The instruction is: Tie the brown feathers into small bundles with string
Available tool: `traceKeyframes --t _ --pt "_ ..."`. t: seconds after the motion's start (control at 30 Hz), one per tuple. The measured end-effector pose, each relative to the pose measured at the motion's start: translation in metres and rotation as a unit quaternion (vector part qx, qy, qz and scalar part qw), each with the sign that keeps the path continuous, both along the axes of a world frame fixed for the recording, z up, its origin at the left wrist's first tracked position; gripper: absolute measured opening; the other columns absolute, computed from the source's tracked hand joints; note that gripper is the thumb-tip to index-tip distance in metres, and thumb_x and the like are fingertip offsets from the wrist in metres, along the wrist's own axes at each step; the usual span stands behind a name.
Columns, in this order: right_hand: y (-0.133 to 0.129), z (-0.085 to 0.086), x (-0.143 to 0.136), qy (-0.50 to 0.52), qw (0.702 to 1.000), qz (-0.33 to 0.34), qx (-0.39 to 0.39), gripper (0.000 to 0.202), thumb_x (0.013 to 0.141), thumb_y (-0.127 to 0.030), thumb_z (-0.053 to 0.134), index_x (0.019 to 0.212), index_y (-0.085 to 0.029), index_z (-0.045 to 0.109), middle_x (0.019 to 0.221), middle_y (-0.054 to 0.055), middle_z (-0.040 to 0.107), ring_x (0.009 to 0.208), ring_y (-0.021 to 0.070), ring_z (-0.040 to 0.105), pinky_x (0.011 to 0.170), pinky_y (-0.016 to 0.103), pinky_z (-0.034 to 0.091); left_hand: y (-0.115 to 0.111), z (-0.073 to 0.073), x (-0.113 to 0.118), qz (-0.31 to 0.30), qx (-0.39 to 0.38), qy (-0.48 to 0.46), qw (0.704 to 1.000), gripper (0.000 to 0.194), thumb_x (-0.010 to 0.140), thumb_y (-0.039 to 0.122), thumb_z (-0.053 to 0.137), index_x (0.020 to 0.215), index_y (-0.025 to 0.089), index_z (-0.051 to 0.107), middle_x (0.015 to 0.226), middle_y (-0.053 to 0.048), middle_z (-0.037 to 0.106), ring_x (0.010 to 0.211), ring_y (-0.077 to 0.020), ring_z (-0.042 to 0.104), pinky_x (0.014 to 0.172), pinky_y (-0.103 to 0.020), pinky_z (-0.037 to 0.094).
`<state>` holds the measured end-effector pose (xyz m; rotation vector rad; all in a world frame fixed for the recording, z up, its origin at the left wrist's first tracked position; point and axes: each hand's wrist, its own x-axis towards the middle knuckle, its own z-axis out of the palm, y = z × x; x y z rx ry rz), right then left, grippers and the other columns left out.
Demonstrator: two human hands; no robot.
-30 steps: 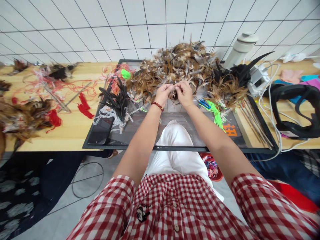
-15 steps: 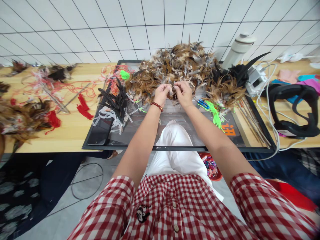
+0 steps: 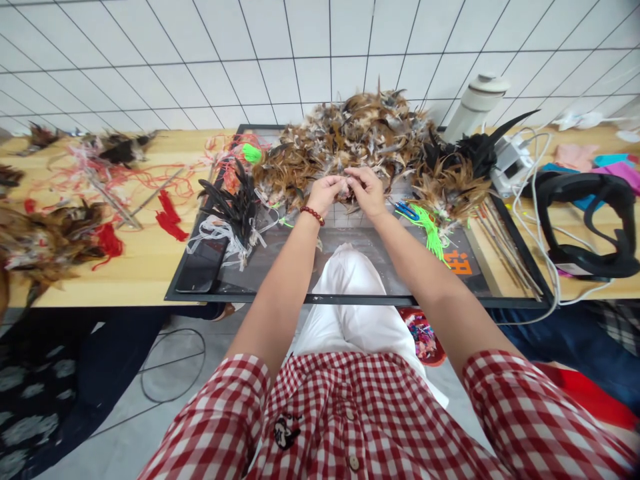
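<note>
In front of a large heap of brown feathers (image 3: 360,133), both my hands meet with their fingertips nearly touching. My left hand (image 3: 323,196), with a red bead bracelet at the wrist, is closed in a pinch on a small pale-based feather (image 3: 344,189). Thumb and fingers of my right hand (image 3: 370,193) pinch at the same spot; the fingers partly hide the feather. Right of my right hand lie a blue-handled tool (image 3: 407,211) and bright green cords (image 3: 429,230). A bundle of black feathers with white ties (image 3: 235,213) lies to the left.
A dark-framed board (image 3: 270,299) rests on the wooden table, holding a phone (image 3: 200,265) and thin sticks (image 3: 507,247). A pale bottle (image 3: 475,107), a white charger (image 3: 511,163) with cables and a black headset (image 3: 590,223) stand right. Red tassels (image 3: 170,217) lie left. People sit on both sides.
My fingertips have drawn closer together, the right hand's fingers now meeting the left's at the feather. The view has tilted slightly, with the table a little lower in the picture.
</note>
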<state>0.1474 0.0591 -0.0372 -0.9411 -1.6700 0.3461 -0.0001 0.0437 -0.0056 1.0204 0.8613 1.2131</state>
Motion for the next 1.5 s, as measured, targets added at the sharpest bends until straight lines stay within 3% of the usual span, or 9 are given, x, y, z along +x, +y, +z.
traceKeyframes --t 0.17,0.4,0.53,0.63,0.87,1.03,1.17,1.23,1.5 --pt "0.003 0.0 0.002 -0.003 1.0 0.023 -0.006 0.059 0.094 -0.076 0.049 0.094 -0.024 0.076 0.098 0.008 0.072 0.098 0.0224 0.067 0.096 0.043 0.055 0.001 -0.001 -0.002 -0.012 0.014 0.014 1.0 0.023 0.074 0.022 0.086 0.063 0.014 0.067 0.056 0.001 0.065 0.051 -0.0071 0.058 0.056 -0.02 0.047" --pt "-0.001 0.002 0.001 0.006 1.0 -0.018 0.004 0.055 0.098 -0.071 0.046 0.084 -0.022 0.069 0.092 0.008 0.07 0.092 0.022 0.066 0.093 0.042 0.055 -0.001 0.004 -0.003 -0.054 -0.005 0.007 0.999 0.018 0.079 0.022 0.078 0.067 0.014 0.068 0.06 -0.001 0.069 0.052 -0.0079 0.061 0.057 -0.02 0.05" --pt "-0.003 0.003 0.001 -0.013 0.999 -0.034 -0.002 0.05 0.099 -0.067 0.047 0.085 -0.023 0.069 0.093 0.008 0.071 0.094 0.023 0.066 0.095 0.044 0.055 0.001 0.006 -0.004 -0.049 -0.049 -0.005 0.998 0.033 0.09 0.044 0.07 0.072 0.016 0.068 0.061 -0.003 0.07 0.062 -0.0134 0.07 0.061 -0.023 0.054" --pt "-0.004 0.004 0.002 -0.013 1.0 -0.024 0.006 0.048 0.1 -0.064 0.049 0.087 -0.023 0.071 0.094 0.009 0.072 0.094 0.023 0.066 0.095 0.045 0.055 0.003 0.005 -0.003 -0.044 -0.045 0.002 0.998 0.043 0.087 0.056 0.074 0.072 0.016 0.067 0.06 -0.003 0.068 0.06 -0.0132 0.068 0.06 -0.023 0.053" --pt "-0.005 0.003 -0.001 0.035 0.999 0.003 0.028 0.042 0.097 -0.061 0.057 0.086 -0.023 0.072 0.088 0.004 0.071 0.089 0.0196 0.067 0.09 0.038 0.054 -0.004 0.005 0.001 -0.021 0.006 0.003 1.0 0.029 0.073 0.028 0.09 0.066 0.014 0.066 0.055 0.002 0.064 0.051 -0.007 0.058 0.053 -0.02 0.045" --pt "0.006 -0.003 0.008 0.08 0.99 -0.101 0.056 0.042 0.102 -0.058 0.048 0.087 -0.022 0.064 0.088 0.004 0.063 0.089 0.0184 0.062 0.092 0.038 0.053 0.005 0.001 0.003 0.053 0.03 0.05 0.997 0.015 0.08 0.023 0.084 0.077 0.016 0.072 0.06 0.002 0.066 0.054 -0.008 0.06 0.059 -0.021 0.048" --pt "0.017 -0.009 0.025 0.104 0.976 -0.175 0.074 0.046 0.103 -0.06 0.043 0.09 -0.021 0.064 0.094 0.005 0.059 0.097 0.0203 0.062 0.101 0.045 0.051 0.025 -0.013 -0.007 0.272 0.105 0.117 0.949 0.006 0.084 0.021 0.079 0.086 0.018 0.074 0.086 -0.002 0.077 0.084 -0.0123 0.071 0.085 -0.024 0.055" --pt "0.018 -0.01 0.029 0.089 0.978 -0.172 0.076 0.046 0.102 -0.061 0.046 0.092 -0.021 0.066 0.097 0.007 0.059 0.101 0.0223 0.062 0.103 0.049 0.051 0.031 -0.017 -0.012 0.313 0.175 0.172 0.917 0.012 0.088 0.03 0.076 0.092 0.019 0.076 0.101 -0.005 0.079 0.102 -0.0163 0.072 0.099 -0.029 0.053" --pt "0.003 0.003 0.014 -0.018 0.996 -0.066 0.049 0.042 0.1 -0.06 0.052 0.098 -0.023 0.071 0.11 0.01 0.062 0.115 0.0277 0.062 0.111 0.057 0.048 0.014 -0.008 0.0 0.18 0.35 0.347 0.851 0.036 0.093 0.054 0.065 0.102 0.024 0.081 0.113 -0.009 0.08 0.128 -0.0261 0.065 0.121 -0.044 0.039"
